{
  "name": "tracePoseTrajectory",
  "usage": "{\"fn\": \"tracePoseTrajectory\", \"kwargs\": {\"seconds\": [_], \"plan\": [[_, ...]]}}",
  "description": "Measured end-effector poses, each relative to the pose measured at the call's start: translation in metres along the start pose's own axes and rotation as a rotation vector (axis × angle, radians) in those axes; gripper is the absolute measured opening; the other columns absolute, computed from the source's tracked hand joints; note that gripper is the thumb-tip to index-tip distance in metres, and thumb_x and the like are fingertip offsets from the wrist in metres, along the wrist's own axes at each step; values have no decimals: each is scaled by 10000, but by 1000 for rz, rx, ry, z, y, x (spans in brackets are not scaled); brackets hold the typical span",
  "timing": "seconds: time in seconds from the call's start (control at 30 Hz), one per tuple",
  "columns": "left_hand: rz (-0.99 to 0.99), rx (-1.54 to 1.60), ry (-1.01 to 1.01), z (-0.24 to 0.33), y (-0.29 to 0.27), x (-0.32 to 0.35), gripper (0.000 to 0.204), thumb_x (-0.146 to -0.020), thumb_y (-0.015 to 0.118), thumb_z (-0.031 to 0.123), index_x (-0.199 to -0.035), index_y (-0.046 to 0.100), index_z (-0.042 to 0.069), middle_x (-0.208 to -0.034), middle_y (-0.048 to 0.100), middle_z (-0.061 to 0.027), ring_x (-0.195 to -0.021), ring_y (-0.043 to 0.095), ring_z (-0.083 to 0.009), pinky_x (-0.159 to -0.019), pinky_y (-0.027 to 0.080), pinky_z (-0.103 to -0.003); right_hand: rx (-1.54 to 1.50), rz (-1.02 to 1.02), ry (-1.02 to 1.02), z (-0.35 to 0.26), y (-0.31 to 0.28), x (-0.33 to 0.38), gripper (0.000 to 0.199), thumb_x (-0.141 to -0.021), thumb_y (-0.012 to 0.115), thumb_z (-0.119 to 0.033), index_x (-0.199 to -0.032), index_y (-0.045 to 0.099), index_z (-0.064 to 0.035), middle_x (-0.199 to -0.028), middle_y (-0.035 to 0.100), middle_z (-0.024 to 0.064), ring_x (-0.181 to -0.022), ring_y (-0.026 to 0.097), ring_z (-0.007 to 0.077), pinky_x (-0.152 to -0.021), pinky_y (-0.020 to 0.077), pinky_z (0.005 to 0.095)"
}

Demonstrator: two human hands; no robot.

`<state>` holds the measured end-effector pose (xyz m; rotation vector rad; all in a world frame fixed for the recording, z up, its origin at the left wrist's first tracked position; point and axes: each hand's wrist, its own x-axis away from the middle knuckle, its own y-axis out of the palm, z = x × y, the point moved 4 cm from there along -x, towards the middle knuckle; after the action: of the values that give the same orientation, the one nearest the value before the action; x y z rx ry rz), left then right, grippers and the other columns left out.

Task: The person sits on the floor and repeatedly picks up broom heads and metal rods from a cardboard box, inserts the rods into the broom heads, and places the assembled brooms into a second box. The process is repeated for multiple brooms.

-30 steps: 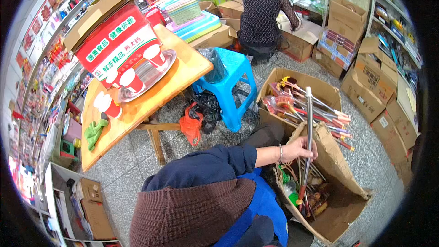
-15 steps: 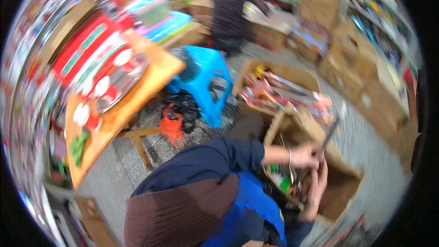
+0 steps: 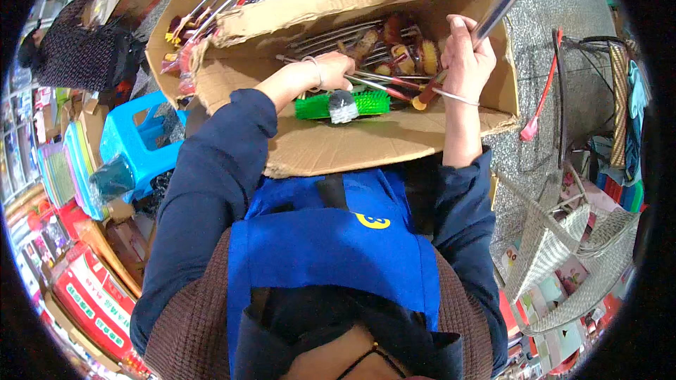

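Pole: one silver pole (image 3: 505, 0), in my right hand (image 3: 466, 63) and well to the right of my left hand (image 3: 332, 70); it slants, top to the far right, red-brown lower end down inside the box (image 3: 338, 146).
Right grip: my fingers and thumb are wrapped round the pole, above the box's right part.
Left grip: my fingers are curled over thin rods (image 3: 384, 79); I cannot tell whether they pinch one or only rest there.
Green brush: one green brush (image 3: 310, 107) with a pale middle, lying in the box just on the near side of my left hand.
Brush heads: at least three tan brush heads (image 3: 427, 57), in the box between my hands, toward its far side; they overlap too much for an exact count.
Far box: one far box (image 3: 167, 49), far left, with many rods.
Stool: one blue stool (image 3: 127, 127), left.
Person: one person (image 3: 81, 56), crouching far left.
Red rod: one red rod (image 3: 546, 88), on the right.
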<state>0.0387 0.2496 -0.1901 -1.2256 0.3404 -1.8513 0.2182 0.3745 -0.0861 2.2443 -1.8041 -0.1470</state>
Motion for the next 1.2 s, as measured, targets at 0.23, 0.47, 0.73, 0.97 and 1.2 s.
{"fn": "tracePoseTrajectory", "kwargs": {"seconds": [0.23,0.47,0.73,0.97,1.2], "plan": [[-86,-258,-243,-95,89,-94,699,-745,702,340,-1317,437,36,-1355,455,-189,-1217,474,-357,-997,402,-458,-45,137,3,0,-7,-7,92,-867,659,-93,-899,632,-10,-601,482,-54,-470,376,9,-409,271,175],[-63,-348,-388,-142,148,-94,634,-738,690,306,-1312,479,141,-1456,353,-130,-1275,409,-368,-1022,348,-541,-11,175,63,-4,-7,-6,155,-894,619,-127,-956,605,14,-551,359,-54,-459,290,33,-420,238,206],[-178,272,-177,-116,128,-110,445,-701,657,340,-1055,663,70,-1090,645,-161,-1039,603,-308,-923,460,-397,-75,198,89,-2,-6,-9,142,-872,652,-108,-912,595,15,-567,443,-26,-449,349,33,-404,286,195],[846,542,-599,-172,114,-154,510,-777,647,359,-1185,590,58,-1230,582,-186,-1149,532,-346,-991,407,-396,-58,201,99,-2,-6,-10,155,-891,608,-120,-921,564,25,-559,434,-19,-438,337,38,-399,276,206],[669,57,-231,-160,100,-174,554,-847,585,353,-1282,489,24,-1226,564,-224,-1105,554,-388,-962,449,-437,-49,184,112,0,-7,-11,156,-891,607,-122,-926,565,25,-548,423,-23,-433,331,39,-396,270,211]]}}
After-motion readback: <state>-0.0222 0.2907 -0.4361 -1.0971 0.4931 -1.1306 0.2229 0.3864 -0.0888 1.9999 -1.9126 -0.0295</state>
